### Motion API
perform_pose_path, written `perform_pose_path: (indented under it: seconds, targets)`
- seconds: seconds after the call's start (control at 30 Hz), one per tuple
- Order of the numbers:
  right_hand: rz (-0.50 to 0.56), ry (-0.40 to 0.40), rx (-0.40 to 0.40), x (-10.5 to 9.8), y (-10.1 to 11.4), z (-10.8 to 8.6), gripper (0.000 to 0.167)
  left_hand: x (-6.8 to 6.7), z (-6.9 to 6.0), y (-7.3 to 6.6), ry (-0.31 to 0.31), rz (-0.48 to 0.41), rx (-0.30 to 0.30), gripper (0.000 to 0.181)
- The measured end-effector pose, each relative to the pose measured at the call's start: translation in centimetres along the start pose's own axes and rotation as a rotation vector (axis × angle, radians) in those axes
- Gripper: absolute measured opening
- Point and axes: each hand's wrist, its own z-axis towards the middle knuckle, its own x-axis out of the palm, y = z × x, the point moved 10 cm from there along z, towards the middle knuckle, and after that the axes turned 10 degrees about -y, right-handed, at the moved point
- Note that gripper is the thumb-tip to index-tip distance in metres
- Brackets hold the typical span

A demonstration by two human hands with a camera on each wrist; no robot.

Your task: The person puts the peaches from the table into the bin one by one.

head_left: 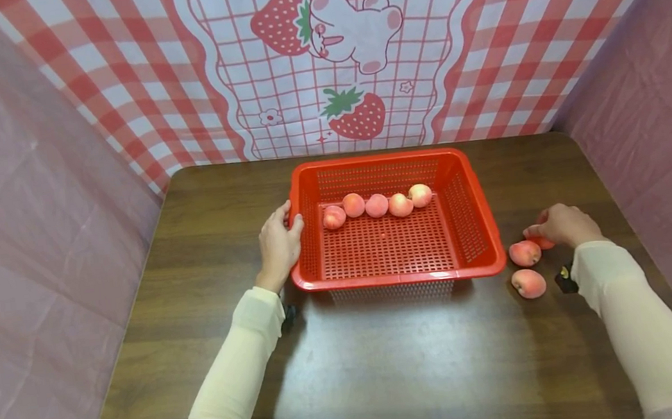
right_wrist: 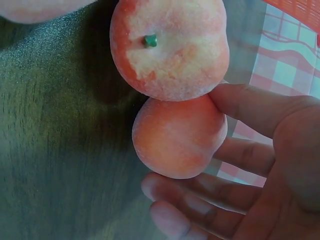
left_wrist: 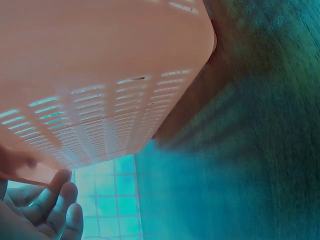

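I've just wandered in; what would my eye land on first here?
Probably the bright red basket on the brown table, with five peaches inside. Behind it, a checked cloth shows big strawberries. Then the hands: the left hand holds the basket's left rim; the right hand, beyond its right side, grips another peach.

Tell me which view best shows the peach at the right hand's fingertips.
The right wrist view: there the peach appears large and mostly uncovered, though another peach overlaps its top. The head view shows only a small part, with the right hand covering much of it. The left wrist view doesn't show it.
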Motion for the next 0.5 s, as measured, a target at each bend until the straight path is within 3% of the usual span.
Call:
perform_pose_path:
  seconds: [0.5]
  targets:
    - [0.026,-0.074,-0.010,-0.10,-0.06,0.10,0.057,0.00,0.02,0.23,-0.011,-0.010,-0.012,0.044]
